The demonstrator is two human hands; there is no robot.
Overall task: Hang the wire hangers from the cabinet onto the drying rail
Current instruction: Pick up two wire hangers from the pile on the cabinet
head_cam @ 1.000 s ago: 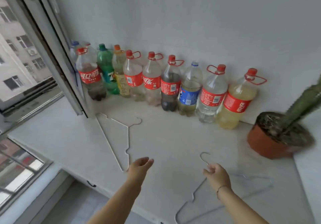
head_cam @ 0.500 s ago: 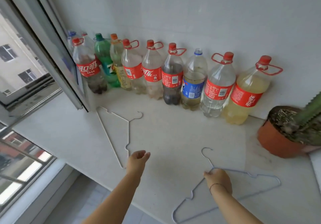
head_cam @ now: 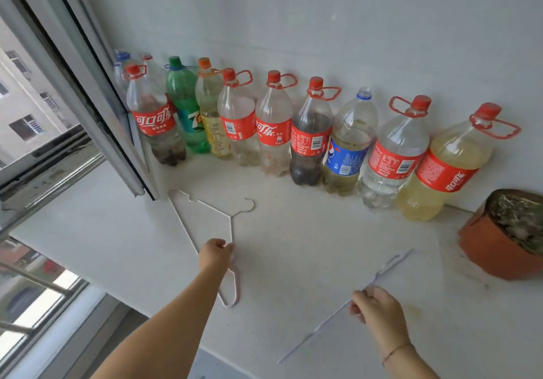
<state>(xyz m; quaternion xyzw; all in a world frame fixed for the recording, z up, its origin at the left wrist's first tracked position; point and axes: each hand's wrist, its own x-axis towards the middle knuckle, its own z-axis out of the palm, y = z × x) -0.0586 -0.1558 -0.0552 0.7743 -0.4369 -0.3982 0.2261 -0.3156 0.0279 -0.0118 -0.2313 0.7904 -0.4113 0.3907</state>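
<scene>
A white wire hanger (head_cam: 205, 208) lies flat on the white cabinet top (head_cam: 293, 246), its hook pointing toward the bottles. My left hand (head_cam: 216, 253) rests over the hanger's right arm, fingers curling at the wire. A pale blue wire hanger (head_cam: 382, 273) is lifted off the surface and seen edge-on as a thin slanted line. My right hand (head_cam: 373, 308) grips it near the middle. No drying rail is in view.
Several large plastic bottles (head_cam: 311, 137) stand in a row along the back wall. A terracotta pot with a cactus (head_cam: 505, 234) sits at the right. An open window frame (head_cam: 88, 108) juts over the left of the cabinet top, close to the white hanger.
My right hand has lifted the blue hanger off the surface and tilted it edge-on. My left hand has moved forward onto the white hanger.
</scene>
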